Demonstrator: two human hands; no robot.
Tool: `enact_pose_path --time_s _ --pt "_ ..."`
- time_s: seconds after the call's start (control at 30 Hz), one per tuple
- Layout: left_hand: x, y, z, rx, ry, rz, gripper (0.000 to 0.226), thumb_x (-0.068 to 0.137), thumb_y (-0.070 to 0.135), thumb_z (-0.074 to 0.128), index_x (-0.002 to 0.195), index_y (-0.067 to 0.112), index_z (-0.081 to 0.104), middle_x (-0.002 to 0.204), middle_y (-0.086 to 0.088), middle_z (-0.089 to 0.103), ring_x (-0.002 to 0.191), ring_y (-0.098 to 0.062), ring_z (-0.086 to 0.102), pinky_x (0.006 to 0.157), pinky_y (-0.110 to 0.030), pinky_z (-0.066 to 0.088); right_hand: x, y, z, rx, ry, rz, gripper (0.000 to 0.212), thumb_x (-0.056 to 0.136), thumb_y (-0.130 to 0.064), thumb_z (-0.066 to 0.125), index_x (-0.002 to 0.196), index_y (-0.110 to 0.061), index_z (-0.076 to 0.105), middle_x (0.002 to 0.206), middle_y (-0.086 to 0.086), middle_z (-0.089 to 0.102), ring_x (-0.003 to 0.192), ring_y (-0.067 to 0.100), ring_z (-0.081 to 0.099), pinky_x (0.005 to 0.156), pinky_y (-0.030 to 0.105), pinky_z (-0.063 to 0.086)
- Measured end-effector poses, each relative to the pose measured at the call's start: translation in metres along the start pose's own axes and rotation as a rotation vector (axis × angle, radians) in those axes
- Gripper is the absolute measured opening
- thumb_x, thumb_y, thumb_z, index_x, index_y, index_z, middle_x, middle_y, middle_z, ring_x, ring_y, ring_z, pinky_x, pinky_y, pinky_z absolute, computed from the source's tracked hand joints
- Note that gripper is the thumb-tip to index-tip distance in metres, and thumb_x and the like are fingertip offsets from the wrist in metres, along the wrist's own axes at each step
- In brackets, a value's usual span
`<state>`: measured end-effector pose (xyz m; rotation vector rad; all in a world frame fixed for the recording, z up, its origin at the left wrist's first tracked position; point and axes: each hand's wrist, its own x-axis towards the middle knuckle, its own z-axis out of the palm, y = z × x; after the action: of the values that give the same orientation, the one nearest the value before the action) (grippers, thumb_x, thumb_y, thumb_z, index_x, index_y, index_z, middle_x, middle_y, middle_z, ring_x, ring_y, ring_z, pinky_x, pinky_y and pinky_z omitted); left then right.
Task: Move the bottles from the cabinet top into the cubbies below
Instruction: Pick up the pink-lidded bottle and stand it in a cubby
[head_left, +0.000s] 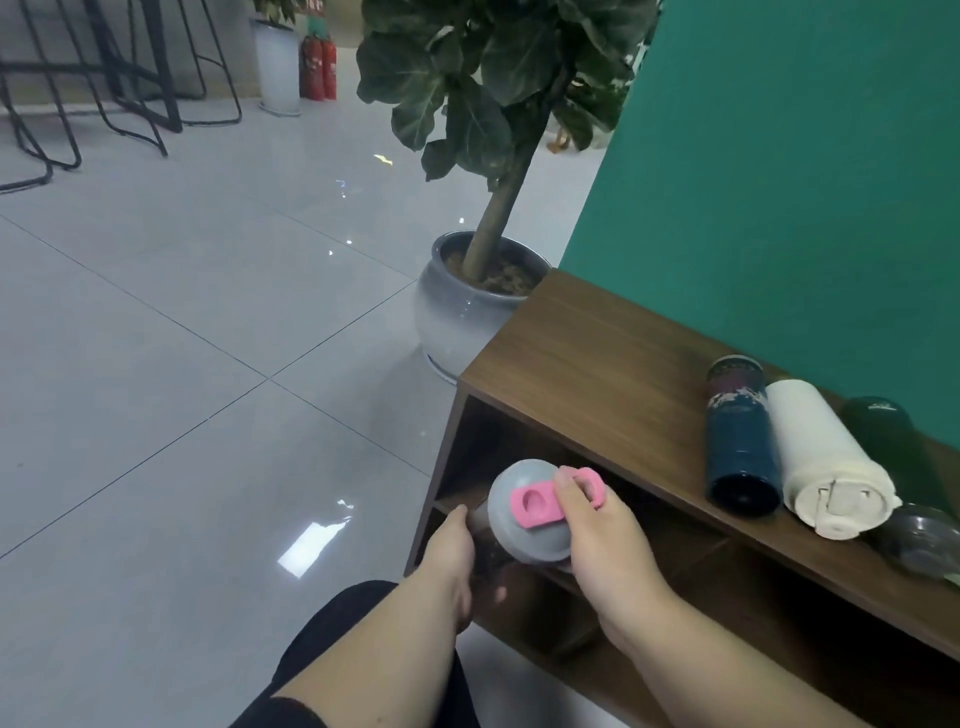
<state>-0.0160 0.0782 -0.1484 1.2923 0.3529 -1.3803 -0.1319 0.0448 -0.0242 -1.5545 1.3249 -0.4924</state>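
Observation:
A dark see-through shaker bottle with a grey lid and pink flip cap (524, 512) is held in front of the leftmost cubby (483, 457) of the brown wooden cabinet (597, 358). My left hand (457, 551) grips its body from the left. My right hand (602, 525) holds the lid, with a finger through the pink loop. On the cabinet top stand a dark blue bottle (740, 436), a cream bottle (826, 457), a dark green bottle (883, 436) and a clear-lidded bottle (919, 540) at the right edge.
A potted tree in a grey ceramic pot (462, 312) stands on the tiled floor just left of the cabinet. A green wall (779, 182) backs the cabinet. Black metal stool legs (104, 104) and red fire extinguishers (318, 67) are far back.

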Motion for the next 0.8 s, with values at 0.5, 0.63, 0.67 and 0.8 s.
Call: enact_pose_path --time_s 0.5,0.63,0.67,0.8 --pt "0.089 0.010 0.028 -0.088 0.037 0.056 0.061 0.093 0.057 0.037 0.136 0.021 0.062 0.131 -0.010 0.067 0.124 -0.030 0.060 0.111 -0.049 0.045 0.095 0.020 0.055 0.282 0.027 0.257 0.038 0.093 -0.044 0.060 0.126 -0.027 0.051 0.103 -0.001 0.060 0.097 0.025 0.062 0.080 0.045 0.061" --pt "0.106 0.016 0.034 -0.116 0.091 0.095 0.058 0.099 0.050 0.036 0.147 0.019 0.050 0.142 -0.009 0.061 0.131 -0.028 0.055 0.115 -0.048 0.041 0.123 0.020 0.062 0.306 0.042 0.322 0.051 0.090 -0.044 0.065 0.133 -0.020 0.051 0.126 0.010 0.057 0.114 0.036 0.061 0.086 0.048 0.059" --pt "0.112 0.016 0.036 -0.115 0.094 0.103 0.063 0.096 0.052 0.037 0.151 0.022 0.046 0.147 -0.008 0.058 0.135 -0.029 0.053 0.116 -0.050 0.039 0.130 0.020 0.063 0.310 0.043 0.337 0.045 0.090 -0.043 0.065 0.127 -0.019 0.054 0.130 0.011 0.058 0.113 0.037 0.062 0.087 0.047 0.059" --pt "0.136 0.015 0.042 -0.115 0.089 0.104 0.076 0.086 0.060 0.036 0.155 0.030 0.039 0.154 -0.006 0.051 0.140 -0.031 0.048 0.118 -0.053 0.035 0.153 0.024 0.067 0.259 0.018 0.307 0.038 0.096 -0.040 0.058 0.127 -0.018 0.057 0.142 0.010 0.054 0.087 0.028 0.067 0.092 0.046 0.058"
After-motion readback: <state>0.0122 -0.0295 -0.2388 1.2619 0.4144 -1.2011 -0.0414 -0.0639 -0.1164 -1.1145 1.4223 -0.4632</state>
